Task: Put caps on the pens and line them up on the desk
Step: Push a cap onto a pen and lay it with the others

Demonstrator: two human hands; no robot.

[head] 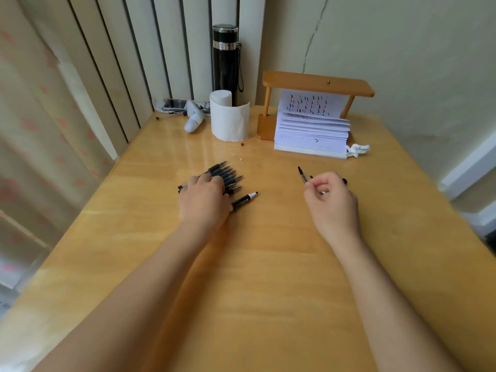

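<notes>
Several black pens [226,176] lie side by side in a row on the wooden desk [268,264], tips pointing up and right. My left hand [205,200] rests flat on the near ends of this row. Just right of the row lies an uncapped marker [244,200] with a white neck and dark tip. My right hand [331,202] is curled at the desk's right middle, its fingers closed around something small and shiny that I cannot make out. A black pen [302,174] sticks out from behind its thumb, and a dark end [344,180] shows behind its knuckles.
At the back stand a paper roll [229,116], a black flask [225,60], a wooden stand [316,84] with a stack of marked paper sheets [312,132], a crumpled tissue [358,150] and a white gadget [193,119]. Crumbs lie near the roll. A curtain hangs at left.
</notes>
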